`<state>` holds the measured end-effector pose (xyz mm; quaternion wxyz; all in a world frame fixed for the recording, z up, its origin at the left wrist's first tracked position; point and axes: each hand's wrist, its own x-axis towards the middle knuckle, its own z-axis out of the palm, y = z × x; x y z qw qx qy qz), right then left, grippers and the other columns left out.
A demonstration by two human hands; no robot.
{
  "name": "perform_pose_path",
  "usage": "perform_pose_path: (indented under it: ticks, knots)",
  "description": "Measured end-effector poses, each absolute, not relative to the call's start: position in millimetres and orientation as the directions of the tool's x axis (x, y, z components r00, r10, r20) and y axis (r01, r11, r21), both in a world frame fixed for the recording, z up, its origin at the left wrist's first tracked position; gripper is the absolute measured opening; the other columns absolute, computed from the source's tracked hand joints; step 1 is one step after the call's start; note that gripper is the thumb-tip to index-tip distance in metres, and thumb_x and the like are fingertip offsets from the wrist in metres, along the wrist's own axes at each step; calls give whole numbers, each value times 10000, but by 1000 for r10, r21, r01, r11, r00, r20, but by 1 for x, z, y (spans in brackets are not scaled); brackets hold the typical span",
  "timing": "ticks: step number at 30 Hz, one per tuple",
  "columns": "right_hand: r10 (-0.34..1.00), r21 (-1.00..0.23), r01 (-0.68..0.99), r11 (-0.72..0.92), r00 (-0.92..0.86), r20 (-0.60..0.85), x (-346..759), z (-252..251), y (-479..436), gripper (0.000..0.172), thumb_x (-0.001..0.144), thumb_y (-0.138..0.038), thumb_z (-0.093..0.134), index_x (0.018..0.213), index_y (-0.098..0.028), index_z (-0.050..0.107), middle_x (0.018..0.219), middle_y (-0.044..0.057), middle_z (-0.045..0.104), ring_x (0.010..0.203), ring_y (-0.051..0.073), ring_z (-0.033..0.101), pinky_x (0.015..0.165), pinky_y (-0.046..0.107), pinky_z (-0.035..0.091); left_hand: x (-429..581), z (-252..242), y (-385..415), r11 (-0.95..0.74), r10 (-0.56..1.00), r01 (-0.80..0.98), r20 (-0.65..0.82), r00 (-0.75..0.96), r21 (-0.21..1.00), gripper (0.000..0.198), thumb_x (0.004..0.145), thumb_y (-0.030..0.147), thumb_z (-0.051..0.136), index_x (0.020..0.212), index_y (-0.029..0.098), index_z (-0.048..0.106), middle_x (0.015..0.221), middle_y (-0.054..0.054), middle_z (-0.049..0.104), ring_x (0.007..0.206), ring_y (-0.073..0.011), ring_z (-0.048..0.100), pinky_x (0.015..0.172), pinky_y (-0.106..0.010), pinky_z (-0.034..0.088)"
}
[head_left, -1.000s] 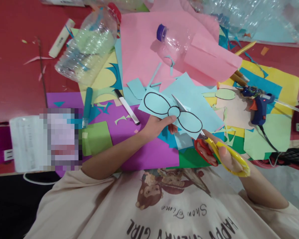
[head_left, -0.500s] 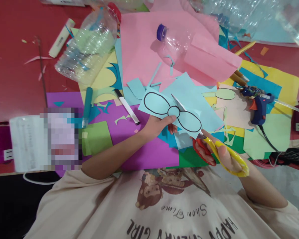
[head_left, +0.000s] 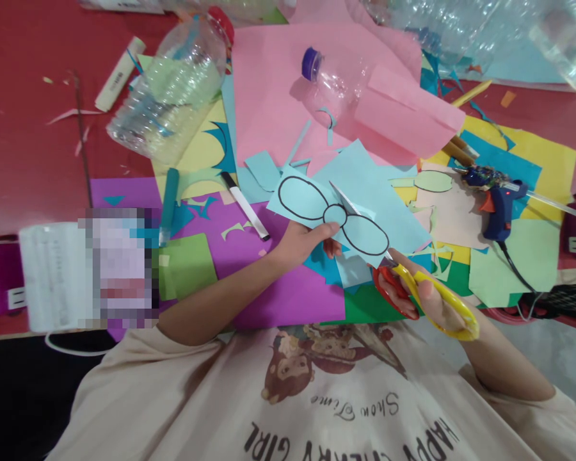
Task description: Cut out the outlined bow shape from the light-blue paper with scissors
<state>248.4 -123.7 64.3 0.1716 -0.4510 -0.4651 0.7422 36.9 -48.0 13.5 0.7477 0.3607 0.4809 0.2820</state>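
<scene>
A light blue piece of paper (head_left: 304, 202) bears a bow shape drawn in black outline: two ovals joined by a small circle. My left hand (head_left: 300, 246) pinches its lower edge, thumb on top near the circle and fingers beneath. In my right hand (head_left: 429, 291) are scissors (head_left: 415, 282) with one yellow and one red handle. Their blades straddle the paper at its right end; one blade tip shows above the upper edge, and part of the blades is hidden by the paper. Another light blue sheet (head_left: 365, 166) lies behind it.
A blue glue gun (head_left: 504, 208) with a cord rests at the right. Clear plastic bottles (head_left: 340, 80) lie toward the back on pink paper (head_left: 269, 70). A black-and-white marker (head_left: 244, 205), a teal marker (head_left: 169, 205) and paper scraps are spread at the left. A white box (head_left: 52, 275) sits farther left.
Almost nothing differs. The scissors' red handle sits slightly lower and to the right; the paper and my left hand hold nearly the same position.
</scene>
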Motion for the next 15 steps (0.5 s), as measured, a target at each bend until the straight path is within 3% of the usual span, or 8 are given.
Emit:
perform_pose_path:
  ticks: [9,15]
  knots:
    - [693,-863,142,-484,-540,-478,253,60,-124,709,732,-854,387,1075,-237,453,547,-59,384,464,123,284,427,282,205,34,8,-49,490,827,-138,-408,388,861,247,642,312,629,470,150,558,392,-13,569,361,-132,548,389,-232,455]
    - [720,-883,149,-446,-526,-453,258,56,-128,670,779,-819,375,1100,-239,471,541,-65,387,440,111,281,442,295,187,31,4,-49,406,858,-185,-303,414,895,206,700,276,612,541,145,590,439,-13,609,370,-135,560,389,-237,454]
